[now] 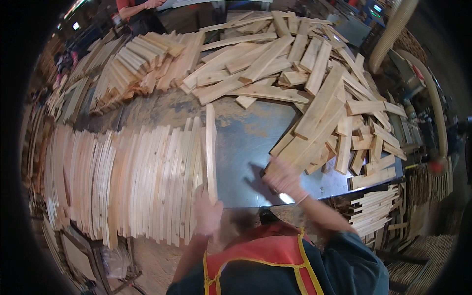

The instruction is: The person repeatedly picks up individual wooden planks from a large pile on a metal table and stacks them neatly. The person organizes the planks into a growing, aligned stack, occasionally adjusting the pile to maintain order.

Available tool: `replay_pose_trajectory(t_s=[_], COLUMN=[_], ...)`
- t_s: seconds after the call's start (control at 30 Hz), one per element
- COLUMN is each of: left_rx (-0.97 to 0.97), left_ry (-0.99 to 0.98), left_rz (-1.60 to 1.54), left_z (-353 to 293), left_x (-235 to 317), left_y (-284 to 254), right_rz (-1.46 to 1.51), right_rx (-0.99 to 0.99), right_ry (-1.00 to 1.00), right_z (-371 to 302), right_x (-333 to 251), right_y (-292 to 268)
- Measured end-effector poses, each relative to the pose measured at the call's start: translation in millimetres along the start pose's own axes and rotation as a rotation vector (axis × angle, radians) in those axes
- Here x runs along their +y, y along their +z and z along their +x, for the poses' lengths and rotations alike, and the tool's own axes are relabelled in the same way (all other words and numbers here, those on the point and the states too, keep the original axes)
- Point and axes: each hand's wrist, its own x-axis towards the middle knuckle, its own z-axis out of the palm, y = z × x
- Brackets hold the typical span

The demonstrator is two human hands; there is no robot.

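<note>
My left hand [208,215], slightly blurred, is closed around the near end of a pale wooden slat [211,152] that stands on its edge. This slat is at the right end of a long row of slats [142,182], packed side by side on the metal table [241,172]. To the right, my right hand [283,181] grips the near end of a wooden board [309,146]. That board slopes down from a loose heap of boards [265,61], and another board [320,105] overlaps it. The fingertips of my right hand are partly hidden.
A neater pile of boards [137,59] lies at the far left. Sawdust covers part of the tabletop. Below its right edge sits a stack of slats [376,209]. Flexible hoses [393,37] hang at the right. Another person's arm [135,10] shows beyond the table.
</note>
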Motion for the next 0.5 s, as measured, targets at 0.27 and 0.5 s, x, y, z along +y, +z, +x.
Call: replay_pose_trajectory(t_s=[0.27, 0.5], left_rx=[0.23, -0.134], left_ry=[0.221, 0.325], left_rz=[0.687, 0.357], left_z=[11, 102], left_x=[-21, 95], left_y=[37, 95], right_rz=[-0.554, 0.103], right_rx=[1.143, 0.792], right_ry=[0.002, 0.292], right_z=[59, 12], right_x=[124, 93], right_y=[-296, -148])
